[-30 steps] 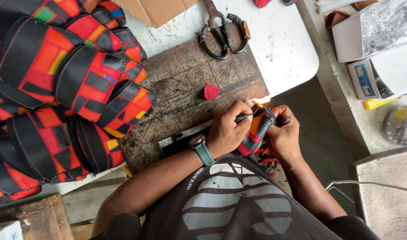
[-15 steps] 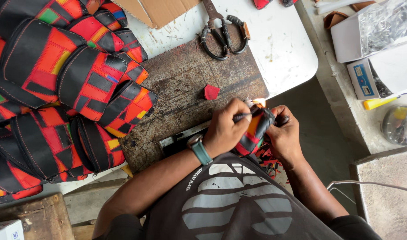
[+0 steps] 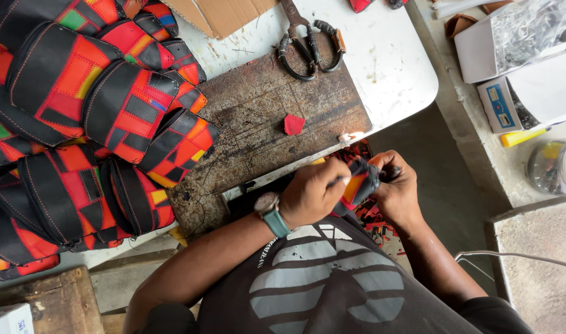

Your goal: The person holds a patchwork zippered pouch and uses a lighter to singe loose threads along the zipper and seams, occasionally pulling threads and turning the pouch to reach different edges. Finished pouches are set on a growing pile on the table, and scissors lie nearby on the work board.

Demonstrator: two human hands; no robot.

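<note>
Both my hands hold a small black, red and orange patchwork piece (image 3: 359,184) just below the table's front edge. My left hand (image 3: 310,193), with a teal-strapped watch at its wrist, grips the piece's left side and pinches a thin tool against it. On the right side, my right hand (image 3: 399,190) closes around the piece. A small red scrap (image 3: 293,124) lies on the worn dark board (image 3: 258,117) above my hands.
A heap of black and red patchwork bags (image 3: 91,124) fills the left of the white table (image 3: 394,68). Large black scissors (image 3: 307,40) lie at the board's far edge. Boxes (image 3: 511,62) and a jar (image 3: 552,167) stand on the right ledge. Cut scraps (image 3: 372,216) litter the floor.
My hands have shifted slightly with the piece, turning it a little between them. Everything on the table stays in place.
</note>
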